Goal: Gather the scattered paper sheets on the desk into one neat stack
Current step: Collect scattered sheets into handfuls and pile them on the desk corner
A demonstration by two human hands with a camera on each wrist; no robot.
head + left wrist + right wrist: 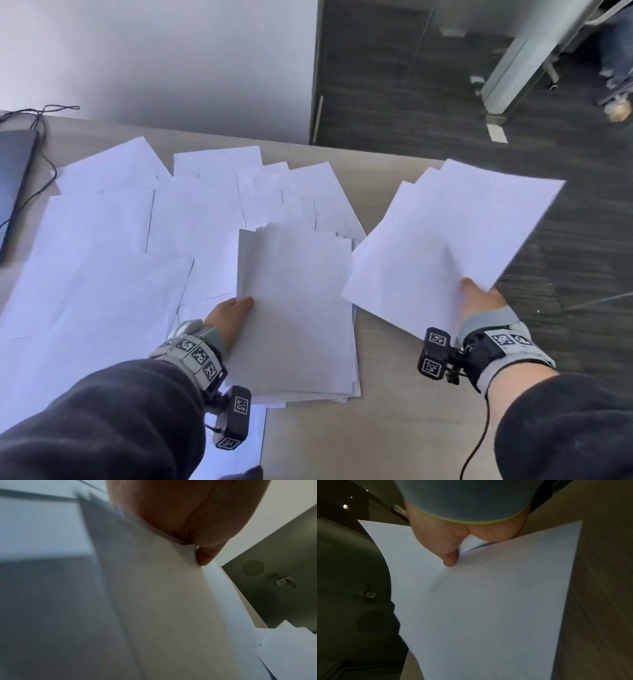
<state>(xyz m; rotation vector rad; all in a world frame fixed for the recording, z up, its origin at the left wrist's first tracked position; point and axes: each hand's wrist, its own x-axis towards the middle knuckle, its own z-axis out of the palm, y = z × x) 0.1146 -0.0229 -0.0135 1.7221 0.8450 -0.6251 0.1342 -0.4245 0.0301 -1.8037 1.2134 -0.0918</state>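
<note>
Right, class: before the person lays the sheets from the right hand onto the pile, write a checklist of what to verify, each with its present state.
1. Right hand grips its sheets: ok.
2. Those sheets squared up: not ok, corners fan out.
3. Left hand holds the pile: ok.
4. Pile edges flush: not ok, staggered.
5. Loose sheets all gathered: not ok.
6. Sheet count: cannot tell.

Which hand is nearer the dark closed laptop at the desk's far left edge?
Left. The left hand grips the grey-white paper stack mid-desk, right of the dark closed laptop. The right hand holds white sheets beyond, past the desk's right side.
</note>
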